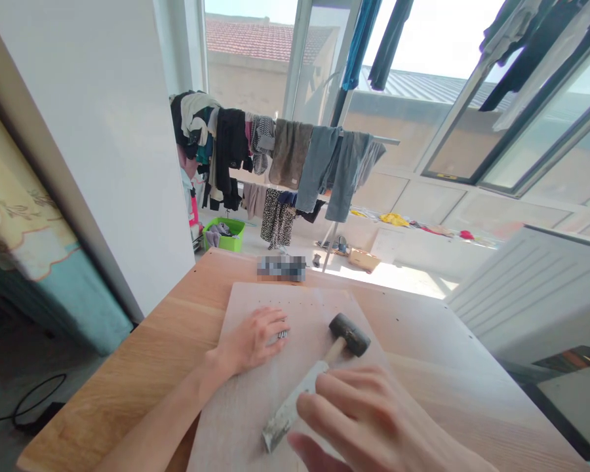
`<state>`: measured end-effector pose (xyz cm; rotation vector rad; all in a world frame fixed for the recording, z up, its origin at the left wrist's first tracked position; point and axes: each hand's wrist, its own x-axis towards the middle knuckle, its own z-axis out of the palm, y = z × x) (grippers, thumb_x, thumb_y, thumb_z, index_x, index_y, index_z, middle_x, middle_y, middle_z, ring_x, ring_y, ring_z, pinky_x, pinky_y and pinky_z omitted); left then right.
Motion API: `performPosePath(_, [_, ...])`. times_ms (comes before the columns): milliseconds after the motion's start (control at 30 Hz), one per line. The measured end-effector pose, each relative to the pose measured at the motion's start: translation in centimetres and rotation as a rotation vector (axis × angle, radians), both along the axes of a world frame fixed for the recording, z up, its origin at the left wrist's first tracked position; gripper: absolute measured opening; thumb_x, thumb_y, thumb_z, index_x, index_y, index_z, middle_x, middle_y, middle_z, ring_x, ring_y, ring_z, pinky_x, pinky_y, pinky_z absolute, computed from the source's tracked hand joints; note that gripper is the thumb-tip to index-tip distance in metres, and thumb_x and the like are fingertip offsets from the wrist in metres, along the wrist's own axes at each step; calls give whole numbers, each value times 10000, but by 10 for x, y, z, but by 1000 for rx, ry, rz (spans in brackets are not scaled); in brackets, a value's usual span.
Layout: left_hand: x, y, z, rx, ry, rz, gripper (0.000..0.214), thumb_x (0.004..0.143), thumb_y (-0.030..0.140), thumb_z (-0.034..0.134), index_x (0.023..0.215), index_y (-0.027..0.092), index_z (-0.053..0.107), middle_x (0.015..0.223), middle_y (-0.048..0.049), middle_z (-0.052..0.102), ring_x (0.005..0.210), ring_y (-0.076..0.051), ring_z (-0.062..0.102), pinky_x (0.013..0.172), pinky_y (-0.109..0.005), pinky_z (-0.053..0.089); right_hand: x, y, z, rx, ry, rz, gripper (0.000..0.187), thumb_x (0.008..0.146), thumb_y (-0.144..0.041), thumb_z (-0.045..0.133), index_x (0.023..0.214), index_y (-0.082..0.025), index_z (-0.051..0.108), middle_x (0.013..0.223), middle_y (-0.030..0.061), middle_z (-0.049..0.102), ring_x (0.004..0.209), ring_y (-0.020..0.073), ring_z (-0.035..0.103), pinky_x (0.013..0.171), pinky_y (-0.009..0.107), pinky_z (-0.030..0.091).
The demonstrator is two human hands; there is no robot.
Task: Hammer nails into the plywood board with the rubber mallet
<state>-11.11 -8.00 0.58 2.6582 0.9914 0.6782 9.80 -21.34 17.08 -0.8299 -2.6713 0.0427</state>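
Observation:
My left hand (258,337) rests on a pale wooden board (236,406), its fingers bent around a small, black-and-white striped piece (282,334) too small to identify. On the right of the board lies a mallet with a black head (350,334) and a pale, worn handle (295,410) slanting toward me. Just over the handle's right side is my right hand (358,410), fingers loosely curled and thumb apart. Its fingertips overlap the handle's edge, but it does not wrap around it. Small dark dots (299,303) run in a row near the board's far edge.
The board lies on a wooden table (423,354). A blurred-out item (281,269) sits at the table's far edge. Beyond stand a clothes rack (388,140) with laundry and a green basket (233,236). A white wall (98,131) rises at left; a cable (17,410) lies below.

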Motion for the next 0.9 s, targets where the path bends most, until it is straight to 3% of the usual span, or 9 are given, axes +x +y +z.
performPosePath(133, [0,-1,-1,23,40,37,337,997,389,529,1278,230,627,1476,-79,548,1430,-269,415,1236,-528,230,10,23,-31,-66,38,-121,154,1038,-350,466,1048,-222,549,683,-38,613,582,133,591,642,266,451])
performPosePath(400, [-1,-3,1,19,164,82,500,1024,485,424,1436,214,498,1571,-99,432,1479,-274,340,1245,-543,163,22,23,-50,-154,-6,-204,285,1053,-416,399,1184,-218,556,694,-12,639,646,177,648,678,279,455])
performPosePath(600, [-12,-4,0,80,210,68,530,1024,484,416,1475,210,457,1561,-98,448,1467,-265,363,1248,-514,186,31,34,-97,-360,-219,-437,527,1031,-521,398,1429,-197,516,737,63,712,702,274,717,614,306,441])
performPosePath(700, [-25,-2,1,110,241,67,547,1015,455,442,1501,205,414,1582,-122,409,1467,-268,361,1243,-518,190,25,34,-114,-446,-247,-446,562,1043,-491,377,1508,-184,454,761,87,740,759,294,742,636,307,455])
performPosePath(900, [-67,13,3,155,322,61,642,964,426,519,1538,198,346,1624,-136,322,1511,-301,255,1241,-556,119,-5,32,-131,-528,-150,-360,608,1041,-434,392,1575,-151,321,751,67,752,742,281,741,639,301,457])
